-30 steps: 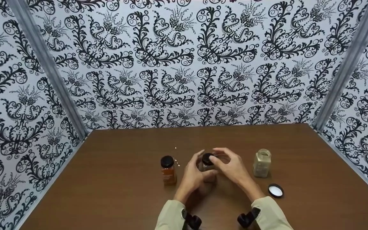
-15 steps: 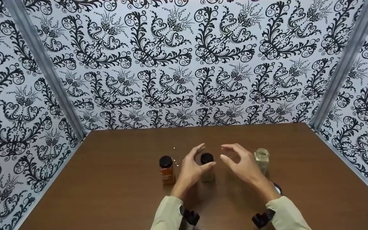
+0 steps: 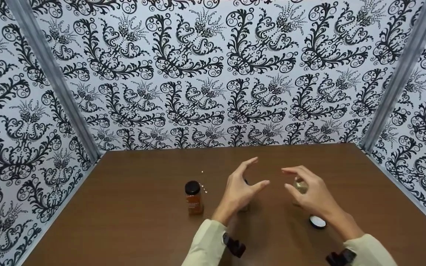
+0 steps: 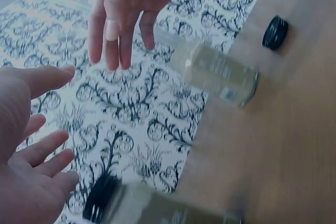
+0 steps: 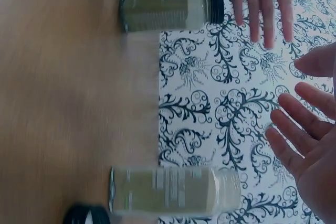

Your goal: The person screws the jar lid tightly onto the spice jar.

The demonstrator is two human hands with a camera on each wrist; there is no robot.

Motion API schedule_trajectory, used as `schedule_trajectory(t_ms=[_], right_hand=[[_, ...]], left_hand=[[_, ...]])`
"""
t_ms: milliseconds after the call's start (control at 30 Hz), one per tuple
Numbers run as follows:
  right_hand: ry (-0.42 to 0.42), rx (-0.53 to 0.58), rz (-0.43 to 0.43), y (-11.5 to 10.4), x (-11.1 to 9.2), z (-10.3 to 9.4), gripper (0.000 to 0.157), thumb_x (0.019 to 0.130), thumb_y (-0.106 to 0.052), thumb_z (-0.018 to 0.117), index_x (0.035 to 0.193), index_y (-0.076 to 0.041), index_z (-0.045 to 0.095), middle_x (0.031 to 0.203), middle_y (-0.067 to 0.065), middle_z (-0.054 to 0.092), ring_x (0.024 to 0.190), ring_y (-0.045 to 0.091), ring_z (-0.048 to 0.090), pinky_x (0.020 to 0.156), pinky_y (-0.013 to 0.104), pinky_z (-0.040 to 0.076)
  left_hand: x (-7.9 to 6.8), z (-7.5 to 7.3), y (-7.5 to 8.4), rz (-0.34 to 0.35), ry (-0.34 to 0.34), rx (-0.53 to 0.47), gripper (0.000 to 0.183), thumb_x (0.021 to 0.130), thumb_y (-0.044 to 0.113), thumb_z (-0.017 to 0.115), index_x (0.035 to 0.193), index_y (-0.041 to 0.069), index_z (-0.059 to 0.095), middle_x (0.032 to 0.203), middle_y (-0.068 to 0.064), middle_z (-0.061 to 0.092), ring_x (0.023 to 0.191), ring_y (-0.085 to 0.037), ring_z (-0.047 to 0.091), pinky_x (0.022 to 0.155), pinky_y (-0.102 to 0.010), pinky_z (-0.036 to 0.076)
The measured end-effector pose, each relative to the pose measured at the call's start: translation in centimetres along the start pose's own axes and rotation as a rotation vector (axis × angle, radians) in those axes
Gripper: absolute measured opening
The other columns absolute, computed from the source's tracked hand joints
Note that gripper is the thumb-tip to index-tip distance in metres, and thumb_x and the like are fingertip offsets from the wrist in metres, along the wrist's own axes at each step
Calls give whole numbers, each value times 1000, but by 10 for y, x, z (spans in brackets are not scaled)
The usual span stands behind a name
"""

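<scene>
My left hand [image 3: 239, 190] hovers in front of a black-capped spice jar [image 5: 163, 8], fingers spread and holding nothing. In the head view that hand hides most of the jar. My right hand [image 3: 311, 194], also with nothing in it, is held near the uncapped spice jar [image 3: 300, 185] and partly covers it. This uncapped jar [image 4: 218, 74] has clear glass, pale greenish-brown powder and a printed label. Its black lid [image 3: 317, 222] lies on the table with the white inside facing up. Both jars stand upright.
To the left, a black-capped jar of orange spice [image 3: 194, 201] stands upright on the brown table [image 3: 131, 221]. Small white specks [image 3: 203, 188] lie beside it. Patterned white-and-black walls [image 3: 198, 92] enclose the back and sides.
Both hands touched the capped jar in the middle, then came off it. The right hand has moved right to the uncapped jar; the left has shifted slightly right and up, now covering the capped jar.
</scene>
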State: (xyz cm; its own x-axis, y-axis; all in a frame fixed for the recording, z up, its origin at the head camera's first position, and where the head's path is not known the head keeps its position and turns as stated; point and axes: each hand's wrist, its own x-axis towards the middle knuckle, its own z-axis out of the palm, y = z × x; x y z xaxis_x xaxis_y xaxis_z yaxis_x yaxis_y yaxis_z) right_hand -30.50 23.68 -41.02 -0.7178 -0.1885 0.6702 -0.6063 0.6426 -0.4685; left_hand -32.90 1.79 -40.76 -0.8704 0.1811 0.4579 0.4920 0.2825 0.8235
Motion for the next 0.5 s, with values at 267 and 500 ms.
schedule_trajectory(t_ms=[267, 500], right_hand=[[3, -29, -75, 13, -14, -15, 48, 73, 8, 79, 118, -9, 71, 112, 1, 71, 101, 4, 63, 91, 5, 41], [-7, -44, -113, 24, -24, -20, 42, 71, 9, 79, 108, -7, 72, 108, 2, 71, 100, 5, 63, 85, 6, 44]], left_hand=[[6, 28, 7, 0, -50, -41, 71, 79, 23, 86, 142, 20, 53, 141, -4, 61, 133, -23, 56, 112, -36, 44], [10, 59, 1, -30, -85, -32, 70, 80, 22, 86, 142, 19, 53, 141, -6, 62, 131, -23, 58, 110, -35, 45]])
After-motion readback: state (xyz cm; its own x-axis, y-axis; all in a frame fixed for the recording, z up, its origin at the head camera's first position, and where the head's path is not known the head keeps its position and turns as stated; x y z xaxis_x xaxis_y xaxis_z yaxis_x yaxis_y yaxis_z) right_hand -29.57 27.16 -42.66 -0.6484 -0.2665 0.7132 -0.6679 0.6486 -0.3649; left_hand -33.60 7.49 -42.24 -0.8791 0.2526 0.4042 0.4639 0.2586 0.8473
